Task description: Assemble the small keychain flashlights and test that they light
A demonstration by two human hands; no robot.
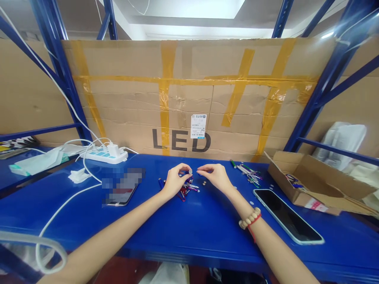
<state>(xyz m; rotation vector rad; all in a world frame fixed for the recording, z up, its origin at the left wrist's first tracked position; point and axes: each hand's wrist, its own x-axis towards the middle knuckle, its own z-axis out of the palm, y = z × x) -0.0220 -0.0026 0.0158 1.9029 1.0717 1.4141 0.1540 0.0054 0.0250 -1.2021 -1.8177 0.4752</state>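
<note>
Small disc [190,172] | pinched between left fingers [184,166] | near right fingers [205,168]

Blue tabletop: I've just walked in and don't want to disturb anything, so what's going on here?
A person's left hand pinches a small round piece beside a cluster of slim, shiny coloured pieces. The right hand faces it, fingertips close together; whether they hold anything is too small to tell. Another heap of slim pieces lies to the right, near an open cardboard box and a phone.
</note>
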